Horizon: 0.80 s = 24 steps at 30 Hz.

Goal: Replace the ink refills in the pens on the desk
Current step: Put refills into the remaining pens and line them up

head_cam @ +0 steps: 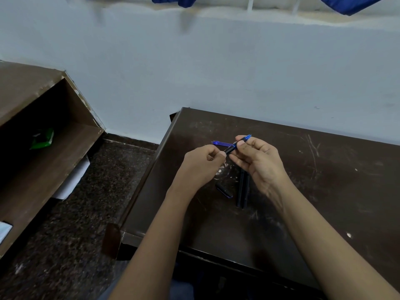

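We work at a dark brown desk [324,191], its glossy top scuffed with pale scratches and white flecks, set against a matte blue-white wall [194,72]. A dark speckled stone floor [86,202] lies to the left.

Both hands hold one pen [230,149] above the desk. Our left hand [203,161] has its fingers curled in, with thumb and forefinger pinching the black rear end of the barrel. Our right hand [257,156] pinches the front, thumb on top, and the translucent blue tip pokes out just past its fingertips.

We judge this to be the unscrewing or pulling apart of the barrel. To do it well, we should keep each pinch close to the joint, twist in opposite directions along the pen's axis, and draw the halves straight apart so the thin refill does not bend.

The pen is a slim, smooth plastic cylinder. Just beyond the left fingertips lie spare refills [220,144], thin straight blue tubes side by side. Below the right palm lie two black pens [242,189], parallel and touching. Beside them, under the left wrist, is a short rounded black cap [224,190].
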### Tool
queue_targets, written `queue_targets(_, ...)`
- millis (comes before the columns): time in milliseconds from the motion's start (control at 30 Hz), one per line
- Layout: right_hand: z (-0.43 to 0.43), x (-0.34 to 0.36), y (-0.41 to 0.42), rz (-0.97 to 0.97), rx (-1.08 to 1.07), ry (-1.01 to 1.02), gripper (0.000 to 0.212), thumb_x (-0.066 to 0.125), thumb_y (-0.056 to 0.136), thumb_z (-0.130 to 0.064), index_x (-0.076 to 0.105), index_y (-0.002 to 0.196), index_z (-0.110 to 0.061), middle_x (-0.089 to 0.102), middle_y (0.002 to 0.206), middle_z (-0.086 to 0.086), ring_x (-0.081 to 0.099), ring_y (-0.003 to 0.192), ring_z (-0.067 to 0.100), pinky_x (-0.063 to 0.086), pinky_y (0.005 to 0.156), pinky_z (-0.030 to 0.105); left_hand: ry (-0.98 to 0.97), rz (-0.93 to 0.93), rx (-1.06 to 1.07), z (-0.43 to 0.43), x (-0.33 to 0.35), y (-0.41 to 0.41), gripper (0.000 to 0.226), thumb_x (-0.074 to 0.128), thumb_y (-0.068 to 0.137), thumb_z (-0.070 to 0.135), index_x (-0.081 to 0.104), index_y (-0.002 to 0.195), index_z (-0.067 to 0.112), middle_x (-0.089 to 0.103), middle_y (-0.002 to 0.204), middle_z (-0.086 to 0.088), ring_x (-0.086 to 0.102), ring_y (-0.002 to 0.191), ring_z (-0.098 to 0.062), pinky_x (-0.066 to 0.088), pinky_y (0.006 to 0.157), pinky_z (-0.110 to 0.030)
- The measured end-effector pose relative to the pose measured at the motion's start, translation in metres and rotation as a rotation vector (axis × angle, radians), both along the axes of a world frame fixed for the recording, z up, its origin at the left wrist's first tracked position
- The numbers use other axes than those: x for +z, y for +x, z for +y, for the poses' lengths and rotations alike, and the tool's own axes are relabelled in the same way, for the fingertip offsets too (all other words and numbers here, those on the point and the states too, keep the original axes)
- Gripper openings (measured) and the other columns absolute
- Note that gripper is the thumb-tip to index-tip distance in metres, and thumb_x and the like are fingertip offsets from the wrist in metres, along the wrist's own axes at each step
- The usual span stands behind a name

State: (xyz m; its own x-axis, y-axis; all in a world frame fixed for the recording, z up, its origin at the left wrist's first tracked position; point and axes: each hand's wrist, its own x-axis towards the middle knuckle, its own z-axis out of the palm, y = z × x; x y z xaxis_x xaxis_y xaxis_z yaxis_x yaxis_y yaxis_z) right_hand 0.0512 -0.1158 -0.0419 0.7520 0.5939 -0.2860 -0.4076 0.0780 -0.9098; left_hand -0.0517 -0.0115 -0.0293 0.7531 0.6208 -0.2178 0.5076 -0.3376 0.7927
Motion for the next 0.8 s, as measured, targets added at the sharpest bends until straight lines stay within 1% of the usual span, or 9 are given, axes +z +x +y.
queue_targets(100, 0.0007, -0.001, -0.0003, 0.0, 0.005, -0.003, 0.013, 0.058, 0.091, -0.004, 0.068, 0.098, -0.007, 0.071, 0.082, 0.007, 0.07, 0.079, 0.013, 0.058, 0.082, 0.032, -0.021, -0.019, 0.001, -0.0005, -0.0016, 0.001, 0.023, 0.05, 0.094, 0.038, 0.064, 0.093, 0.02, 0.069, 0.09, 0.001, 0.062, 0.081, -0.01, 0.041, 0.061, -0.019)
queue_targets(233, 0.001, -0.0006, 0.0, 0.006, 0.0, 0.015, 0.01, 0.057, 0.091, -0.004, 0.067, 0.096, -0.006, 0.073, 0.072, 0.0, 0.07, 0.073, 0.009, 0.058, 0.082, 0.031, -0.045, -0.046, 0.066, -0.0003, 0.0019, 0.0043, 0.04, 0.035, 0.101, 0.037, 0.069, 0.095, 0.016, 0.068, 0.079, 0.005, 0.055, 0.066, -0.001, 0.038, 0.054, -0.008)
queue_targets(333, 0.0014, -0.0012, 0.0003, 0.021, -0.01, 0.028, 0.01, 0.058, 0.091, -0.004, 0.066, 0.096, -0.006, 0.071, 0.071, 0.0, 0.069, 0.072, 0.009, 0.058, 0.079, 0.029, 0.043, -0.085, 0.042, 0.0022, 0.0001, 0.0027, 0.026, 0.048, 0.097, 0.026, 0.07, 0.097, 0.011, 0.066, 0.078, 0.008, 0.055, 0.064, 0.001, 0.038, 0.055, 0.003)
queue_targets(400, 0.0013, -0.0016, 0.0009, 0.033, -0.024, 0.036, 0.009, 0.058, 0.091, -0.003, 0.066, 0.096, -0.006, 0.071, 0.072, 0.001, 0.069, 0.072, 0.01, 0.059, 0.077, 0.028, 0.057, -0.144, 0.05, 0.0045, -0.0014, 0.0005, 0.015, 0.062, 0.089, 0.023, 0.069, 0.097, 0.012, 0.065, 0.076, 0.009, 0.056, 0.063, 0.001, 0.039, 0.054, 0.003)
queue_targets(467, 0.0012, -0.0012, 0.0009, 0.041, -0.028, 0.047, 0.009, 0.058, 0.091, -0.003, 0.065, 0.095, -0.006, 0.071, 0.071, 0.0, 0.07, 0.071, 0.009, 0.059, 0.077, 0.028, 0.034, -0.17, 0.057, 0.0033, -0.0003, -0.0004, 0.018, 0.065, 0.087, 0.027, 0.068, 0.096, 0.012, 0.064, 0.074, 0.01, 0.057, 0.063, 0.001, 0.04, 0.053, 0.002)
queue_targets(533, 0.0017, -0.0008, -0.0002, 0.038, -0.018, 0.051, 0.009, 0.058, 0.091, -0.003, 0.065, 0.094, -0.006, 0.072, 0.069, 0.0, 0.07, 0.07, 0.008, 0.059, 0.079, 0.028, -0.027, -0.133, 0.075, 0.0009, 0.0017, 0.0011, 0.033, 0.05, 0.095, 0.037, 0.07, 0.093, 0.01, 0.067, 0.075, 0.006, 0.058, 0.062, -0.001, 0.04, 0.049, 0.001)
queue_targets(600, 0.0021, -0.0013, -0.0013, 0.028, -0.008, 0.043, 0.009, 0.058, 0.091, -0.004, 0.066, 0.095, -0.006, 0.072, 0.071, 0.001, 0.07, 0.072, 0.009, 0.058, 0.08, 0.029, -0.135, -0.1, 0.087, -0.0002, 0.0032, 0.002, 0.045, 0.039, 0.1, 0.036, 0.071, 0.09, 0.006, 0.069, 0.074, 0.0, 0.059, 0.057, -0.004, 0.041, 0.046, -0.001)
queue_targets(700, 0.0023, -0.0021, -0.0021, 0.033, -0.011, 0.04, 0.01, 0.059, 0.09, -0.004, 0.067, 0.095, -0.006, 0.071, 0.075, 0.004, 0.069, 0.074, 0.011, 0.058, 0.079, 0.029, -0.055, -0.084, 0.037, 0.0, 0.0032, 0.0004, 0.031, 0.049, 0.097, 0.03, 0.069, 0.084, 0.01, 0.068, 0.073, 0.002, 0.059, 0.058, -0.003, 0.041, 0.05, 0.0)
queue_targets(800, 0.0023, -0.0012, -0.0015, 0.045, -0.021, 0.048, 0.01, 0.059, 0.09, -0.004, 0.067, 0.096, -0.006, 0.072, 0.074, 0.004, 0.07, 0.074, 0.012, 0.059, 0.079, 0.03, 0.033, -0.131, 0.068, 0.0017, 0.0011, -0.0007, 0.021, 0.059, 0.09, 0.036, 0.066, 0.093, 0.016, 0.065, 0.077, 0.008, 0.059, 0.067, -0.003, 0.043, 0.054, -0.004)
